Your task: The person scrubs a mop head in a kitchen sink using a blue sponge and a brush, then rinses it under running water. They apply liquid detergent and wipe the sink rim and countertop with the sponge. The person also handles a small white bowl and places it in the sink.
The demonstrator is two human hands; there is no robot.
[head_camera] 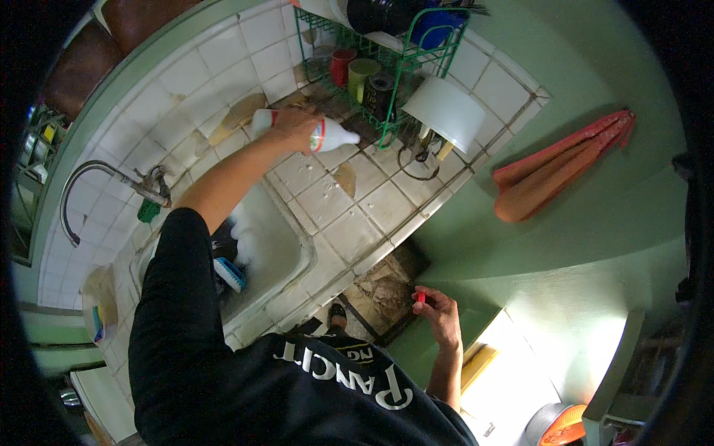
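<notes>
My left hand is wrapped around a white plastic bottle with a red-edged label. Held over the tiled counter near the dish rack, the bottle is tilted almost flat, its neck pointing right. White drops dot the tiles below it. Off to the right, low beyond the counter edge, my right hand pinches a small red cap between its fingertips. A blue-and-white scrub brush rests in the sink, beside dark cloth-like material and white suds, partly hidden by my left arm.
A green wire dish rack holds mugs at the back. Beside it a white pot leans upside down over utensils. The curved faucet stands left of my arm. An orange-red cloth hangs on the green wall. A clear container sits far left.
</notes>
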